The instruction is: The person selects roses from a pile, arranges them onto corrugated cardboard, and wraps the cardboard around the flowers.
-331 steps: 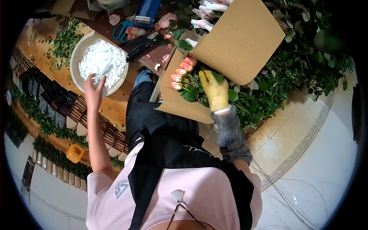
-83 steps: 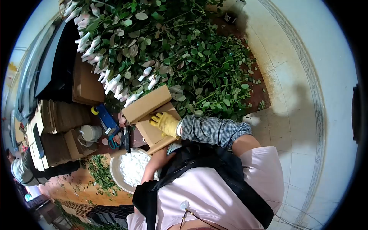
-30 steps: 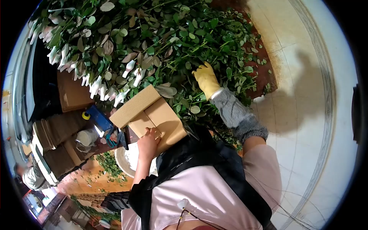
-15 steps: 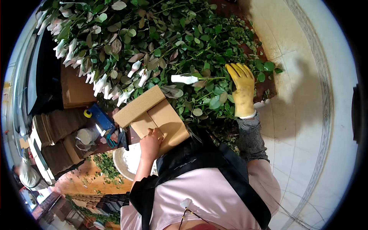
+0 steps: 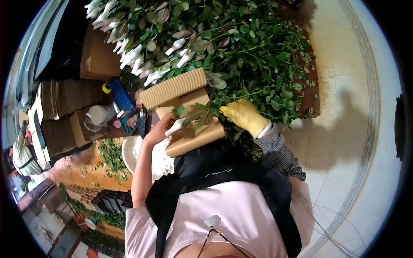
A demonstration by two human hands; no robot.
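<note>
A rose point(image 5: 175, 127) with its head in a white net sleeve lies across the brown paper wrap, leaves trailing right. My right hand point(image 5: 246, 115), in a yellow glove, is closed around its stem end. My bare left hand point(image 5: 160, 129) is at the wrap's left edge, beside the rose head. Its fingers stretch toward the paper, partly hidden by leaf and bloom. The brown paper wrap point(image 5: 189, 144) rests in front of my apron, with a corrugated cardboard strip point(image 5: 174, 89) along its far edge. Several sleeved roses point(image 5: 131, 56) lie just beyond.
A deep heap of leafy stems point(image 5: 258, 56) covers the table. On the left are stacked cardboard point(image 5: 69, 101), a blue tool point(image 5: 120, 95), scissors point(image 5: 126, 124), a roll of tape point(image 5: 100, 115) and a white-filled basin point(image 5: 129, 155). Another person point(image 5: 26, 155) is at far left.
My right hand has drawn the rose from the heap toward me and left, over the wrap. My left hand has moved to the wrap's left edge, and the view has shifted.
</note>
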